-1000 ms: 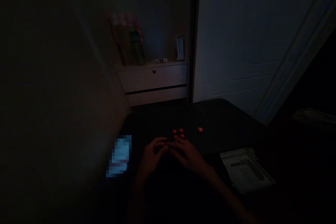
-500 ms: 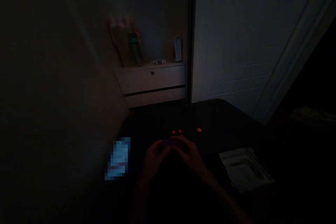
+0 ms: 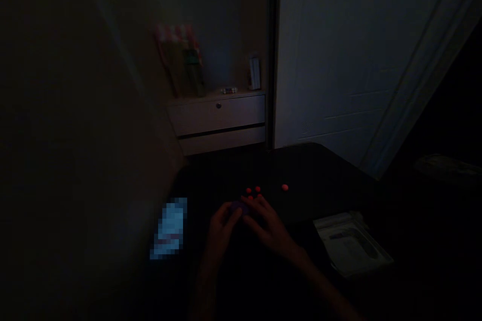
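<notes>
The room is very dark. My left hand and my right hand meet over a black table, fingertips together around a small purple object. Both hands have curled fingers closed on it. Just beyond the fingertips lie several small red round pieces. One more red piece sits apart to the right.
A lit screen glows at the table's left edge. A clear plastic packet lies to the right. Behind stand a low drawer unit with a striped box on it, and a white door.
The hands have closed in on the purple object and covered some of the red pieces. The view has shifted slightly.
</notes>
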The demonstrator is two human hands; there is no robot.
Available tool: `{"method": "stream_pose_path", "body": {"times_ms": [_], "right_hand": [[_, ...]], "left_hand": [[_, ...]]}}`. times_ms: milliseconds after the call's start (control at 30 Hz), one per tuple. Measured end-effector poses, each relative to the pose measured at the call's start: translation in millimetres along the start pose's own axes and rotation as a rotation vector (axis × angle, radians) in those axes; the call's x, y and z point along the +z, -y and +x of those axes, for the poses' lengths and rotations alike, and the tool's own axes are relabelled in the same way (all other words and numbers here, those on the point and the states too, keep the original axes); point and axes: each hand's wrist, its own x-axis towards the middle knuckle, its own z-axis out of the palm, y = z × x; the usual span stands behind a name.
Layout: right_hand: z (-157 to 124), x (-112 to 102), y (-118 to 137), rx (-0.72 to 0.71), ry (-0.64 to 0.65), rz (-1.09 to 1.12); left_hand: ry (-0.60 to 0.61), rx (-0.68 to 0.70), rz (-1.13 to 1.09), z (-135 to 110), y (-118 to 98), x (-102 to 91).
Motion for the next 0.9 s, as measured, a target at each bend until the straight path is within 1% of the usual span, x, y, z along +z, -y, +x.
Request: {"method": "stream_pose_path", "body": {"times_ms": [200,467,633,900], "right_hand": [[0.7,-4.3,3.5,-0.034,0.037,-0.001],[1.0,-5.6,1.3,-0.058,0.039,-0.016],[0.7,-5.1,-1.0,-0.08,0.052,-0.041],[1.9,-6.9,-4.5,-0.101,0.04,-0.039]], "left_hand": [[0.022,-0.007,-0.033,0.0,1.2,-1.8],[0.052,0.023,0.062,2.0,-0.6,-4.2],[0.063,0.017,0.069,0.5,-5.0,-2.2],[0.04,0.032,0.048,-1.0,-2.1,-1.1]]}}
